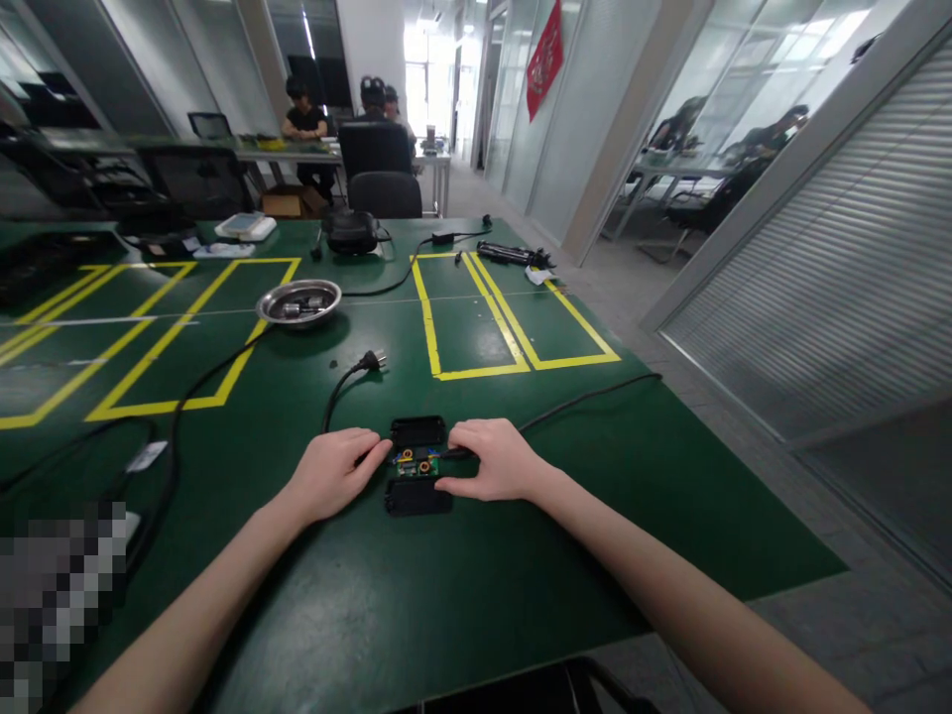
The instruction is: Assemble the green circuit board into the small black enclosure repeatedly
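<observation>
A small green circuit board [417, 466] with copper coils and blue and yellow wires lies between two black plastic case halves, one above it [417, 430] and one below it [418, 497]. My left hand [338, 471] is closed at the board's left side, around the black cable that ends in a plug [370, 362]. On the right, my right hand [497, 460] has thumb and fingers apart around the board's right end. Its thumb reaches the lower case half, and its fingers are at the black cable [587, 399] that runs off to the right.
A metal bowl [298, 303] with metal parts stands on the green table [312, 615] at the upper left. Farther back are a black pouch [351, 232], a white device [245, 227] and a folded tripod [513, 255]. Cables cross the left side. People sit at distant desks.
</observation>
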The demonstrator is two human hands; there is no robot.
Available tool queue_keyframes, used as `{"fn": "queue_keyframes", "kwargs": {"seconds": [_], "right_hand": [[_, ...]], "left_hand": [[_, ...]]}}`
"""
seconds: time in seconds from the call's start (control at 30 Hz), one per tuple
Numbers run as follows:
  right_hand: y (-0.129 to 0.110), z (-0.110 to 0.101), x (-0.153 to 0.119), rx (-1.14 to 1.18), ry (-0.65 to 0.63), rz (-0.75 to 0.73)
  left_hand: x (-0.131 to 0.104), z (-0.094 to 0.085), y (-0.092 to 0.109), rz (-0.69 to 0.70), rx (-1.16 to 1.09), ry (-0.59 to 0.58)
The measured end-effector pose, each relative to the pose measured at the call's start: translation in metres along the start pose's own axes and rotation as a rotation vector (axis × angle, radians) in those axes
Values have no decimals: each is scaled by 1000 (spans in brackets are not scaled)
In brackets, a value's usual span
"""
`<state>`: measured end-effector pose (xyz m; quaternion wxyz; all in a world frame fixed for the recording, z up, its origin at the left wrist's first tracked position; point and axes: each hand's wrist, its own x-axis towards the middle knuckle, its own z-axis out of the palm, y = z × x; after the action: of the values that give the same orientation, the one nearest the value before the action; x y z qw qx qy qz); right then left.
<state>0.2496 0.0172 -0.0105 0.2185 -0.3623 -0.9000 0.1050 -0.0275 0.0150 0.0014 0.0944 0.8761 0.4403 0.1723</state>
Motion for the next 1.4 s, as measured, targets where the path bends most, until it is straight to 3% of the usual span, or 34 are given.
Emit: {"fn": "queue_keyframes", "kwargs": {"seconds": [0.2, 0.37, 0.63, 0.8, 1.1, 1.4], "right_hand": [[-2, 0, -1, 15, 15, 11], [-4, -1, -2, -12, 12, 9], [-1, -8, -3, -81, -87, 273], [9, -15, -4, 202, -117, 367], [4, -17, -8, 586, -153, 328], [-1, -13, -10, 506, -159, 268]], "left_hand": [[-2, 4, 1, 41, 102, 34], [-1, 2, 5, -48, 80, 9], [4, -6, 15, -297, -129, -135], [6, -14, 15, -370, -392, -197], [5, -33, 9, -356, -778, -425], [3, -38, 9, -326, -820, -507]]}}
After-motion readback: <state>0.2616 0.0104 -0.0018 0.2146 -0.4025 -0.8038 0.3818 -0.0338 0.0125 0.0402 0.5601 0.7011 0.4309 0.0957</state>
